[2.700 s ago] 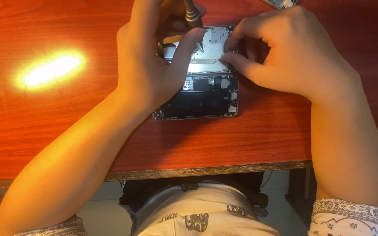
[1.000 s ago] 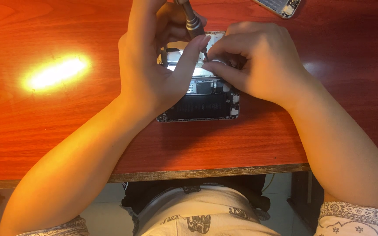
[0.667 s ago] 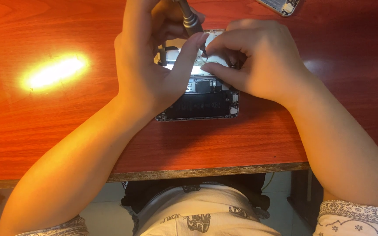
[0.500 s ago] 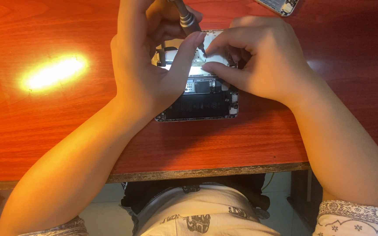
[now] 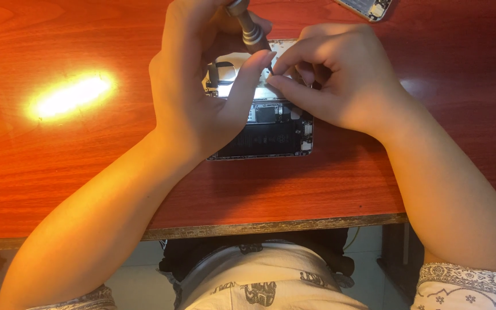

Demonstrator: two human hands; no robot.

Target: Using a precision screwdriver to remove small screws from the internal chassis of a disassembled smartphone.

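An opened smartphone (image 5: 271,135) lies on the red wooden table (image 5: 87,166), its dark battery and circuit parts showing. My left hand (image 5: 202,92) grips a grey metal screwdriver (image 5: 250,30) that slants down to the phone's upper part. The thumb lies along the shaft. My right hand (image 5: 340,80) rests on the top of the phone, thumb and forefinger pinched together at the screwdriver's tip. Both hands hide the phone's upper half and the spot where the tip touches.
A second phone part (image 5: 368,7) lies at the table's far edge, top right. A bright patch of reflected light (image 5: 70,97) sits on the left. The table's front edge (image 5: 259,227) runs just above my lap.
My right hand has slid left across the phone to meet the screwdriver tip. The screwdriver's handle has tilted slightly left in my left hand. The phone has not moved.
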